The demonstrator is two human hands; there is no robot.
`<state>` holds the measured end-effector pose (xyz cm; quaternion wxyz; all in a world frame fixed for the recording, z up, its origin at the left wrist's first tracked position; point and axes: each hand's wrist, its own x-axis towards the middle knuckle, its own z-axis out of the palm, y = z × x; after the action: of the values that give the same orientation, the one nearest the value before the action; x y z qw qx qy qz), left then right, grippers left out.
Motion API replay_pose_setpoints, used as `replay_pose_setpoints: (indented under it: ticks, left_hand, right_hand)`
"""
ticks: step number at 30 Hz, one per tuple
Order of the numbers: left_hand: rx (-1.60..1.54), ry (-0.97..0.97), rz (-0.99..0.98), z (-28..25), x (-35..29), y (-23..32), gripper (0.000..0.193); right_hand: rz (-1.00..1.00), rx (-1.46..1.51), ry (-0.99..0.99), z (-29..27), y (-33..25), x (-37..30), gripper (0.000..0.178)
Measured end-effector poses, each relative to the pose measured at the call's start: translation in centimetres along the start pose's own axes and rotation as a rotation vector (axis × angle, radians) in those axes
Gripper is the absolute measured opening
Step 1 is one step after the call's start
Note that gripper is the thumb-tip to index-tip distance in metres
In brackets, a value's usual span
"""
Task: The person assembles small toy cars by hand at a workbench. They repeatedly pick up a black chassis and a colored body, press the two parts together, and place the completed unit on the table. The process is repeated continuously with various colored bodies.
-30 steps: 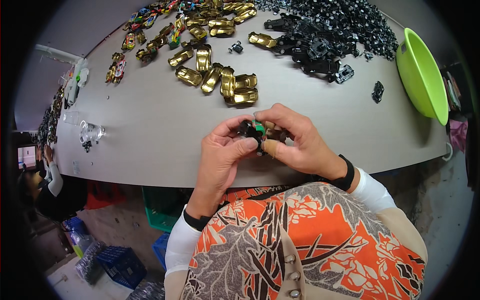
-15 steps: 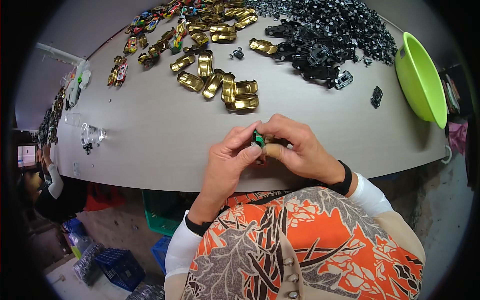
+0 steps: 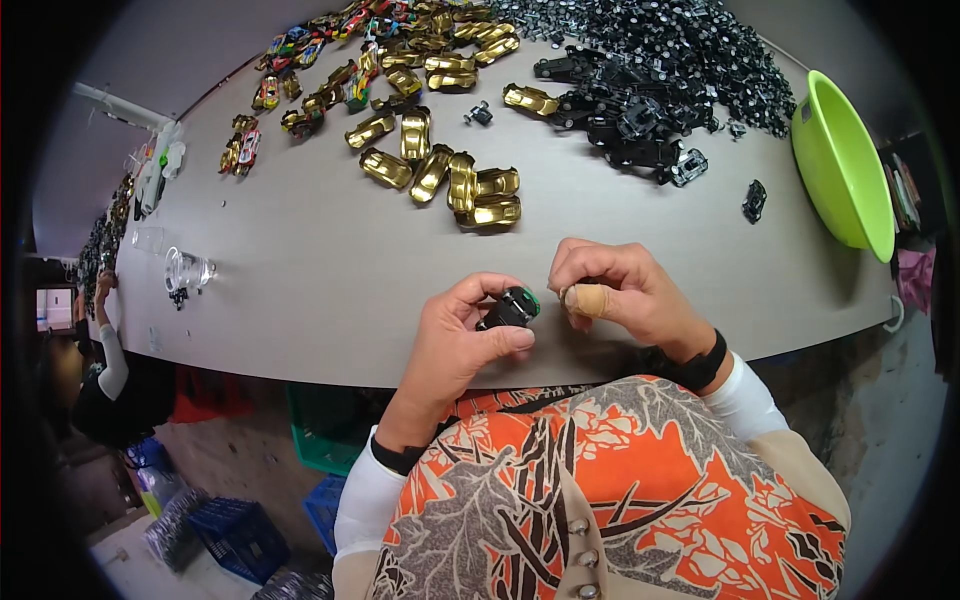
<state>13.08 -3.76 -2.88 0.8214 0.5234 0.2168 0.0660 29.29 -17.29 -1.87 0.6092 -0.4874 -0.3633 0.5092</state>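
My left hand (image 3: pixel 455 335) is closed around a toy car (image 3: pixel 510 308), whose black underside and green end face up between thumb and fingers. A short gap to the right, my right hand (image 3: pixel 635 300) is pinched closed above the table. Its thumb wears a tan bandage (image 3: pixel 592 300). Whatever lies between these fingertips is mostly hidden. Beyond the hands lies a loose group of shiny gold toy cars (image 3: pixel 462 182).
Black toy car parts (image 3: pixel 640 125) form a large heap at the back right. Multicoloured toy cars (image 3: pixel 310 45) lie at the far left. A lime-green basin (image 3: pixel 845 165) leans at the right edge; a clear cup (image 3: pixel 186 268) stands left. Another person's arm (image 3: pixel 113 355) reaches in far left.
My hands have come apart, the right one moving right. The toy car stays in my left hand, and its black underside now shows.
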Motion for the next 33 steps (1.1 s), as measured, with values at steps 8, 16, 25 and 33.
replay_pose_setpoints:
  ticks: [8, 16, 25, 33]
  left_hand:
    - [0.072, -0.078, -0.071, 0.3, -0.1, 0.2, 0.031]
    - [0.328, -0.058, -0.046, 1.1, -0.1, 0.3, 0.02]
    - [0.354, -0.019, 0.029, 1.1, 0.3, -0.3, 0.028]
    - [-0.142, 0.127, 0.026, -0.6, 0.6, -0.6, 0.031]
  right_hand:
    - [0.109, -0.07, -0.142, -0.5, 0.0, 0.3, 0.009]
    - [0.189, -0.262, -0.068, 0.5, 0.2, 0.1, 0.009]
    - [-0.001, -0.311, 0.106, 0.8, 2.3, -0.2, 0.012]
    - [0.187, -0.055, 0.064, 0.4, 1.3, -0.6, 0.004]
